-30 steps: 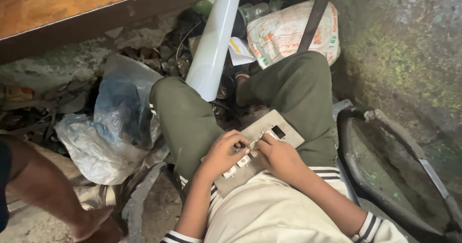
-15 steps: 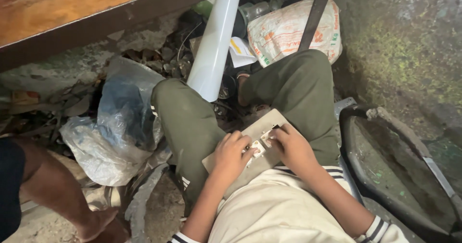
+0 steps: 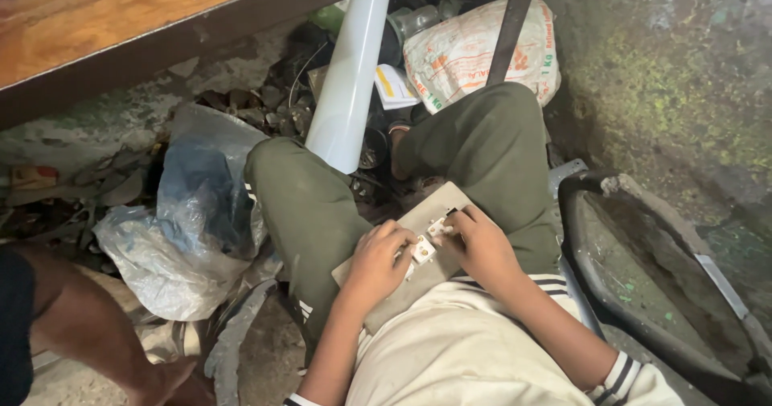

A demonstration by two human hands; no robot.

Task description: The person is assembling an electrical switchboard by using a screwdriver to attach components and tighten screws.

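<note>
1. Where the seated person's lap dips between two olive-green knees, a flat grey plate (image 3: 434, 213) lies tilted, rectangular and matte, with small white switch pieces (image 3: 424, 251) set in its middle.
2. The left hand (image 3: 378, 263) lies on the plate's near half, fingers curled together onto the white pieces; the right hand (image 3: 480, 244) presses from the other side, fingertips bent down beside them and touching the plate.
3. I count two hands, one plate; how many white pieces, I cannot tell.
4. Beyond the knees a smooth white tube (image 3: 347, 84) leans upright, near a printed woven sack (image 3: 466, 52).
5. To the left slumps a crinkled clear plastic bag (image 3: 181, 221); a black curved tub (image 3: 643, 293) sits right.
6. Another person's bare leg (image 3: 88, 334) shows at lower left.
</note>
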